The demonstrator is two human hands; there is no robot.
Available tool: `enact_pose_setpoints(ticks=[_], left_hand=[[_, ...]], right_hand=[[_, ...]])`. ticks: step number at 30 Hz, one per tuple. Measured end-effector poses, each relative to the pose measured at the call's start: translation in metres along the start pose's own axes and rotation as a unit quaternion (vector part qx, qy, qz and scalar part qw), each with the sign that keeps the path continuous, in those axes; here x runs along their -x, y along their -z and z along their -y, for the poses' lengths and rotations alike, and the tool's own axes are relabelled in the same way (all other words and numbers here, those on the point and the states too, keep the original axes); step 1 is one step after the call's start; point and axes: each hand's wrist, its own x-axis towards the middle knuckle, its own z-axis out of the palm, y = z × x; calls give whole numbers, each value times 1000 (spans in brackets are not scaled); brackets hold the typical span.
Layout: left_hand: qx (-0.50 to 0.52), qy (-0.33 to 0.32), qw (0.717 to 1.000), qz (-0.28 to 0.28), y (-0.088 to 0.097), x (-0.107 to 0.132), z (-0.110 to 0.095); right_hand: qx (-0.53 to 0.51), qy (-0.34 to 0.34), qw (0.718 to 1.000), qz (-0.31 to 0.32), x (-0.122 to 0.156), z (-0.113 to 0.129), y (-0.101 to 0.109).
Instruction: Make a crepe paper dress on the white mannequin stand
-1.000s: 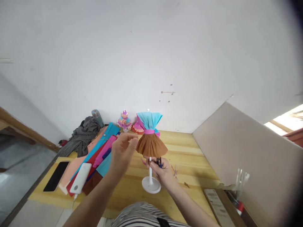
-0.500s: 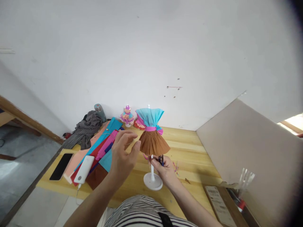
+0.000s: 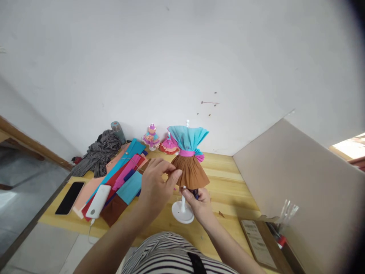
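Observation:
A small dress form on a white stand [image 3: 183, 213] wears a pleated brown paper skirt [image 3: 191, 173], a pink waistband [image 3: 186, 153] and a flared turquoise top [image 3: 188, 137]. My left hand [image 3: 159, 180] pinches the left side of the skirt between thumb and fingers. Below the hem, my right hand [image 3: 199, 201] is closed around the stand's white post. A dark blue object [image 3: 195, 193], perhaps scissor handles, shows among the right fingers; most of it is hidden.
Coloured crepe paper sheets [image 3: 129, 188], a white power bank [image 3: 98, 201] and a phone [image 3: 70, 198] lie at left. Behind stand two small paper-dressed figures, one pink and purple [image 3: 151, 137], one pink and red [image 3: 169, 145]. A wooden box [image 3: 266, 243] sits at right, near a partition.
My left hand has moved right onto the skirt's edge and its fingers have closed there. The dressed form now tilts slightly to the right, still in my right hand.

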Motion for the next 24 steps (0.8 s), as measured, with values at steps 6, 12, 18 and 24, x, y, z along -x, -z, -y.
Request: enact_pose_setpoints(ticks=[6,12,18,24], left_hand=[[2,-25,1000,-15,-4,-8,-4],[83,51,995,23,-6,-13,-1],[16,-31,998,-48,0,0,-10],[-32,-51,998,-29,-1,5,-15]], right_hand=[[-11,5,1000,-4,2,-2,1],[-33,-4,999,2,5,-4,3],[-29,-20,999,-18,8,-6,3],[-33,-2,999,-33,9,-6,2]])
